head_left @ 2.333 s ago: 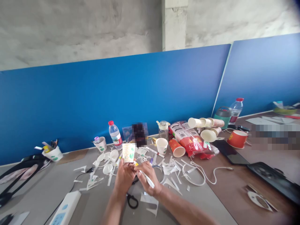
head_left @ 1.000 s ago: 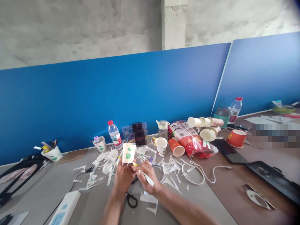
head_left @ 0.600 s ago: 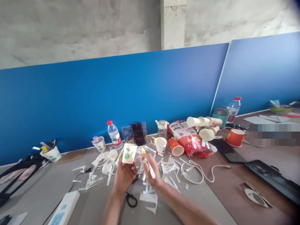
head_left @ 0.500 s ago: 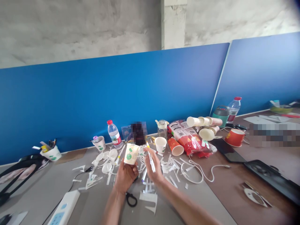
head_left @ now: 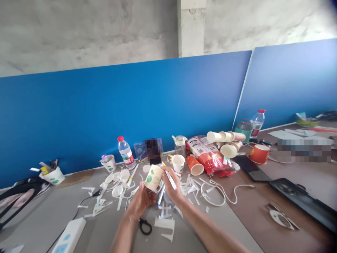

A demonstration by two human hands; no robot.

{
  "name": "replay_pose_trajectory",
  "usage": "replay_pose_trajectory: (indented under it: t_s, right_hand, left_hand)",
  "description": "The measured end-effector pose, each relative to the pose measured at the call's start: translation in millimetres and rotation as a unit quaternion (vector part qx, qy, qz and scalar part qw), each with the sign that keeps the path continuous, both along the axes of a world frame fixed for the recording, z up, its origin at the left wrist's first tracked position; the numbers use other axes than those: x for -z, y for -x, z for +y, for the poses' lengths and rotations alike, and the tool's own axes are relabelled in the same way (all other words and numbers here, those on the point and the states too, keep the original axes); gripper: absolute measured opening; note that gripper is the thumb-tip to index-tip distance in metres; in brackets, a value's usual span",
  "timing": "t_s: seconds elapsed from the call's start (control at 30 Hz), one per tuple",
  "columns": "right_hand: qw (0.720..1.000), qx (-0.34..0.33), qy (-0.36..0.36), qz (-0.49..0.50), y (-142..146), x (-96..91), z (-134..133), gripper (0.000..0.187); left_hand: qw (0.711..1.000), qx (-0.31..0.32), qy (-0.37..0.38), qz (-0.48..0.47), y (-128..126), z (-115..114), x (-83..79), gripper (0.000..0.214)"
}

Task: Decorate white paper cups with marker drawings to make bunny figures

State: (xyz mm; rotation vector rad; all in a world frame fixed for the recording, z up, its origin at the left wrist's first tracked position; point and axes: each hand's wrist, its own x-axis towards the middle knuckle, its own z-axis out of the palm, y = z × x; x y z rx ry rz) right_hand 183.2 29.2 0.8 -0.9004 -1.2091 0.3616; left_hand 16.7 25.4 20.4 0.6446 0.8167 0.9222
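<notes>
My left hand [head_left: 143, 200] is closed around the lower part of a paper cup [head_left: 153, 178] with green printed marks, which leans to the right above the table. In my right hand [head_left: 172, 184] is a white marker pen [head_left: 170, 180], its tip end hidden by my fingers. The fingertips of that hand are at the cup's right side; whether they press on it I cannot tell. Behind the right hand a white paper cup [head_left: 178, 164] stands upright. Below the held cup lie another marker [head_left: 160, 197] and the black handle of scissors [head_left: 145, 227].
White paper scraps [head_left: 164, 225] litter the table around both hands. At the back stand a water bottle [head_left: 126, 153], a lidded jar [head_left: 180, 146] and a red plastic package [head_left: 207, 154]. An orange cup [head_left: 195, 166] lies on its side. A power strip [head_left: 68, 236] lies front left.
The held cup has tilted and moved right, toward my right hand. The right hand now meets the cup's side. The whole view has shifted slightly.
</notes>
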Motion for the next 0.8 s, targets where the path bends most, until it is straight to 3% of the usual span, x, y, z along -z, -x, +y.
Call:
replay_pose_trajectory:
  t_s: [0.23, 0.43, 0.53, 0.8]
  right_hand:
    - [0.998, 0.026, -0.031, -0.038, 0, -4.9, -11, 0.028]
    - [0.985, -0.062, -0.082, -0.136, 15, -8.8, -29, 0.030]
    - [0.974, -0.103, -0.108, -0.171, 22, -8.4, -35, 0.032]
    - [0.971, -0.117, -0.099, -0.182, 23, -4.8, -34, 0.034]
  left_hand:
    - [0.998, -0.059, -0.006, -0.025, -3, 6, 7.9, 0.023]
    - [0.989, -0.131, -0.024, -0.057, 2, 12, 9.3, 0.024]
    - [0.988, -0.140, -0.024, -0.058, 5, 15, 12.6, 0.022]
    - [0.989, -0.131, -0.035, -0.062, 8, 19, 24.2, 0.019]
